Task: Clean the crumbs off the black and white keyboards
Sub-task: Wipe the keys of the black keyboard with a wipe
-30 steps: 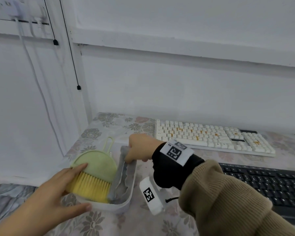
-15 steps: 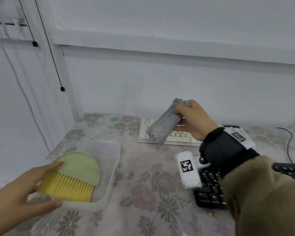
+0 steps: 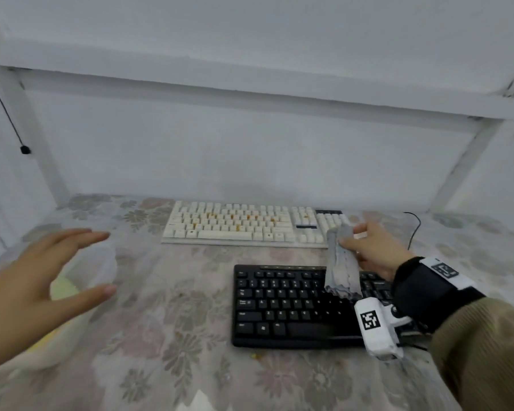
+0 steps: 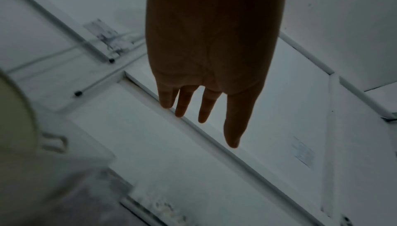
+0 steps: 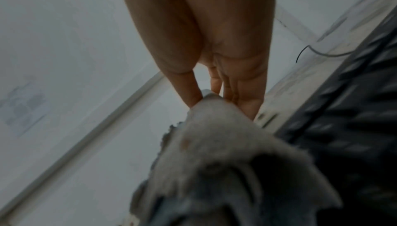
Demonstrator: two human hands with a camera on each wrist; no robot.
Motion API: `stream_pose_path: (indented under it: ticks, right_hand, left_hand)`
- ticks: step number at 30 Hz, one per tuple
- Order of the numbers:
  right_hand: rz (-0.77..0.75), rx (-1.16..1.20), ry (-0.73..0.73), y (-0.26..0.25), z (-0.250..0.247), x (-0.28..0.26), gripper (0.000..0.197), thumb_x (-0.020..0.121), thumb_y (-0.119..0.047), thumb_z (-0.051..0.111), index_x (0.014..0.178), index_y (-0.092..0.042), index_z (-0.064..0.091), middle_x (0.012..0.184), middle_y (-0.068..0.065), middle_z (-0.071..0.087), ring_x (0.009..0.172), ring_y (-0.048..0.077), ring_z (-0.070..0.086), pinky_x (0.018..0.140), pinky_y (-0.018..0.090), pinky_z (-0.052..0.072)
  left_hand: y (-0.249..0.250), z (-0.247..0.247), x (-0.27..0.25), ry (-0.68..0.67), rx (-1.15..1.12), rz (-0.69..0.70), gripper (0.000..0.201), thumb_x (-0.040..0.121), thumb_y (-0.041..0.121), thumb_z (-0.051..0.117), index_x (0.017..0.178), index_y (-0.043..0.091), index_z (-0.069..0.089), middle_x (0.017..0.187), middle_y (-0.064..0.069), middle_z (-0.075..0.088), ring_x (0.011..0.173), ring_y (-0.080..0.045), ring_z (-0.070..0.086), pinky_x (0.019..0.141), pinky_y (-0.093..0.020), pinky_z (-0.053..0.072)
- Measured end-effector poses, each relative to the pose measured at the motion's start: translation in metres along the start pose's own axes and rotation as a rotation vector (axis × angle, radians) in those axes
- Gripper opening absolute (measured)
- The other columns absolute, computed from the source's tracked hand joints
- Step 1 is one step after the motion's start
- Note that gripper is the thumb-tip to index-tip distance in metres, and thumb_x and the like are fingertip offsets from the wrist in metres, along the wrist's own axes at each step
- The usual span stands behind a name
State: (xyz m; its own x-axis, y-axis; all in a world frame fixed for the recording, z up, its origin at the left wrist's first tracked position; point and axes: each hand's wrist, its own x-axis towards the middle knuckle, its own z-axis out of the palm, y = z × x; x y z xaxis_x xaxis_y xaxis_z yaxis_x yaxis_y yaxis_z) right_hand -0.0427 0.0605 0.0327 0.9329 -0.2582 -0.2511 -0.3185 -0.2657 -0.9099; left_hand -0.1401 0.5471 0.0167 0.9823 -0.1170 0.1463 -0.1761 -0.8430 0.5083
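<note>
— Where were the keyboards?
— The white keyboard (image 3: 250, 225), orange crumbs on its keys, lay mid-frame; the black keyboard (image 3: 297, 304) lower right, partly hidden.
— Hidden by what?
— A grey cloth (image 3: 341, 268) pinched in the right hand's (image 3: 374, 253) grip.
— The other grip?
— The left hand (image 3: 42, 280) was released, fingers spread, covering a blurred container (image 3: 101, 262) on the worktop (image 3: 175, 336).

Head view evenly lit, soft, edges bowed; both wrist views dim, backlit, motion-blurred.
</note>
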Motion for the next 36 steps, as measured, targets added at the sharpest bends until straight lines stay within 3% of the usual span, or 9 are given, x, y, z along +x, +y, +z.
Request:
stream_pose_path:
  ticks: [4, 7, 12, 16, 19, 22, 29, 32, 36]
  right_hand:
    - [0.008, -0.182, -0.066, 0.019, -0.022, 0.003, 0.036, 0.091, -0.010, 0.061, 0.120, -0.006, 0.041, 0.081, 0.013, 0.054, 0.059, 0.018, 0.050, 0.048, 0.026, 0.040]
    - [-0.038, -0.389, -0.123, 0.026, -0.030, 0.004, 0.038, 0.091, -0.013, 0.060, 0.124, -0.008, 0.042, 0.076, 0.006, 0.050, 0.058, 0.014, 0.046, 0.050, 0.023, 0.037]
    - [-0.234, -0.661, -0.121, 0.027, -0.037, 0.007, 0.043, 0.090, -0.018, 0.060, 0.127, -0.009, 0.040, 0.106, 0.008, 0.051, 0.086, 0.020, 0.052, 0.067, 0.026, 0.040]
    - [-0.399, -0.912, -0.145, 0.030, -0.034, 0.010, 0.028, 0.096, -0.017, 0.049, 0.122, -0.008, 0.049, 0.128, 0.011, 0.041, 0.098, 0.020, 0.048, 0.082, 0.023, 0.036]
    - [-0.387, -1.000, -0.188, 0.032, -0.028, 0.006, 0.029, 0.097, -0.031, 0.045, 0.108, -0.006, 0.053, 0.124, 0.010, 0.041, 0.106, 0.026, 0.048, 0.094, 0.034, 0.041]
    - [-0.348, -1.121, -0.260, 0.028, -0.023, -0.004, 0.035, 0.092, -0.042, 0.052, 0.100, -0.008, 0.049, 0.120, 0.009, 0.040, 0.111, 0.028, 0.041, 0.096, 0.036, 0.040]
    - [-0.334, -1.301, -0.401, 0.009, -0.021, -0.012, 0.012, 0.091, -0.004, 0.047, 0.097, -0.010, 0.038, 0.121, 0.012, 0.040, 0.118, 0.032, 0.041, 0.097, 0.036, 0.037]
    - [-0.312, -1.245, -0.358, 0.004, -0.011, 0.005, 0.010, 0.094, -0.010, 0.045, 0.087, -0.006, 0.051, 0.102, 0.010, 0.050, 0.095, 0.028, 0.055, 0.077, 0.031, 0.049]
    - [-0.367, -1.003, -0.462, -0.017, 0.029, 0.002, 0.033, 0.099, -0.031, 0.042, 0.081, -0.008, 0.056, 0.070, 0.000, 0.051, 0.056, 0.012, 0.048, 0.050, 0.017, 0.039]
  left_hand:
    - [0.121, 0.027, 0.013, -0.037, -0.115, 0.039, 0.056, 0.061, 0.079, 0.062, 0.110, 0.079, 0.034, 0.115, 0.061, 0.025, 0.106, 0.023, 0.035, 0.096, -0.018, 0.031]
    - [0.154, 0.059, 0.025, -0.062, -0.209, 0.045, 0.061, 0.056, 0.081, 0.057, 0.112, 0.063, 0.041, 0.116, 0.054, 0.032, 0.109, 0.029, 0.034, 0.086, -0.002, 0.033]
    - [0.183, 0.107, 0.035, -0.142, -0.293, -0.071, 0.077, 0.074, 0.049, 0.070, 0.139, 0.041, 0.031, 0.136, 0.027, 0.032, 0.122, 0.002, 0.032, 0.099, -0.018, 0.030]
    - [0.197, 0.123, 0.037, -0.262, -0.362, -0.158, 0.093, 0.045, 0.072, 0.077, 0.119, 0.054, 0.024, 0.122, 0.033, 0.032, 0.114, 0.005, 0.034, 0.087, -0.008, 0.032]
    - [0.203, 0.136, 0.040, -0.277, -0.463, -0.180, 0.068, 0.074, 0.021, 0.081, 0.100, 0.054, 0.028, 0.107, 0.032, 0.039, 0.092, 0.013, 0.051, 0.068, 0.000, 0.037]
    - [0.199, 0.144, 0.044, -0.301, -0.531, -0.231, 0.067, 0.075, 0.001, 0.078, 0.093, 0.049, 0.034, 0.097, 0.023, 0.050, 0.074, 0.027, 0.053, 0.058, 0.004, 0.038]
    - [0.187, 0.147, 0.043, -0.369, -0.681, -0.271, 0.076, 0.068, -0.011, 0.078, 0.102, 0.047, 0.042, 0.097, 0.008, 0.068, 0.084, 0.013, 0.064, 0.065, -0.006, 0.048]
    - [0.183, 0.148, 0.039, -0.402, -0.722, -0.240, 0.085, 0.064, -0.016, 0.078, 0.114, 0.044, 0.046, 0.108, 0.023, 0.067, 0.099, 0.002, 0.065, 0.073, -0.013, 0.052]
    - [0.184, 0.148, 0.037, -0.350, -0.717, -0.192, 0.086, 0.062, -0.022, 0.075, 0.111, 0.042, 0.045, 0.104, 0.036, 0.063, 0.092, 0.012, 0.063, 0.068, -0.005, 0.047]
